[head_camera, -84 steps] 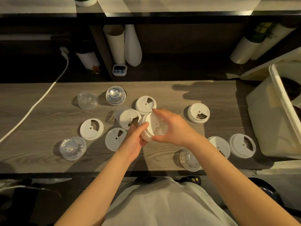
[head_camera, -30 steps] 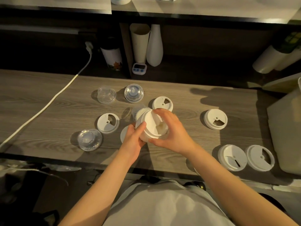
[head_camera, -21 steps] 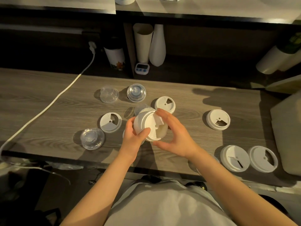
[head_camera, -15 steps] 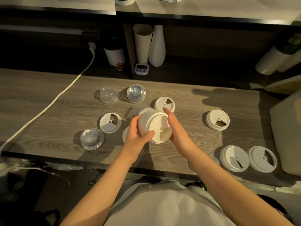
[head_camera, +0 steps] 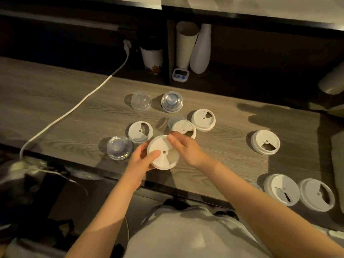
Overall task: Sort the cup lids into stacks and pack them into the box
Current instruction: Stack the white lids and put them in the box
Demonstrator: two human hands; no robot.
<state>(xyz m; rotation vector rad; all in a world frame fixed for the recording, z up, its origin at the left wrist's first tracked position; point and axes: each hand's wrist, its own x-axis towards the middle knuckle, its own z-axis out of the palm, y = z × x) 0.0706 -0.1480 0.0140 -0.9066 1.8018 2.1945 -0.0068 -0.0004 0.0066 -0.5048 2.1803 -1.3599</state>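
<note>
Wood counter point(head_camera: 74, 108) carries everything. L hand point(head_camera: 138, 162) grips the near-left rim of the white lid stack point(head_camera: 163, 155), thumb on top. R hand point(head_camera: 188, 151) curls its fingers over the far-right rim, and the stack sits low over the counter's near edge. Step, I'd judge: squaring up the whites. Next move needs a loose white lid point(head_camera: 141, 132), just left of the grip, seated w/ rims nested. Clear dome lid point(head_camera: 119, 148), further left, goes to a separate pile. Box not clearly in view. Timer point(head_camera: 180, 75), far beyond the grip: display unreadable, no legible brand anywhere.
</note>
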